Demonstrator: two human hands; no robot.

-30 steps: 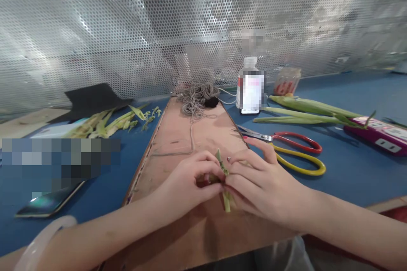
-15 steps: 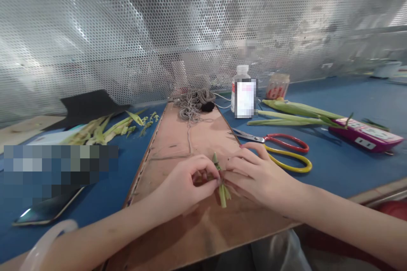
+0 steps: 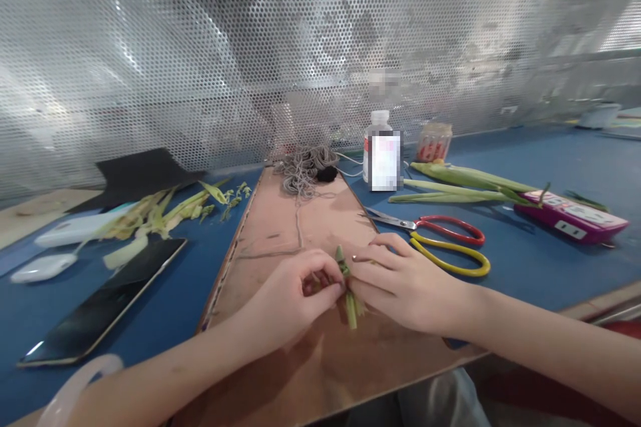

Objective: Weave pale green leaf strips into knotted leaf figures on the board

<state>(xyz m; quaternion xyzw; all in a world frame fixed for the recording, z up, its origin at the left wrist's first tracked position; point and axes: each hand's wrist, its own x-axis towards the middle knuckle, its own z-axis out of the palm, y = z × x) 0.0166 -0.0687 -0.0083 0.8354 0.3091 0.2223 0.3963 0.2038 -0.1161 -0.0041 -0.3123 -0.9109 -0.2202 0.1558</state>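
My left hand is closed, thumb and forefinger pinched at the middle of a small bundle of green husk strips. My right hand meets it from the other side, its fingers bent and pressed together against the same bundle. The bundle's pointed tip shows above the fingers and its cut ends hang below; the part between is hidden. Both hands are over a brown cardboard panel. Scissors with one red and one yellow handle lie just beyond my right hand, blades apart.
Tangled grey cord lies at the panel's far end, one strand running nearer. Right are a bottle, a jar, green husks and a purple box. Left are a phone, a white case and pale husks.
The view has tilted up slightly, bringing an exit sign into sight. My right hand has shifted slightly left and its forefinger has lowered; both hands stay at the bundle.
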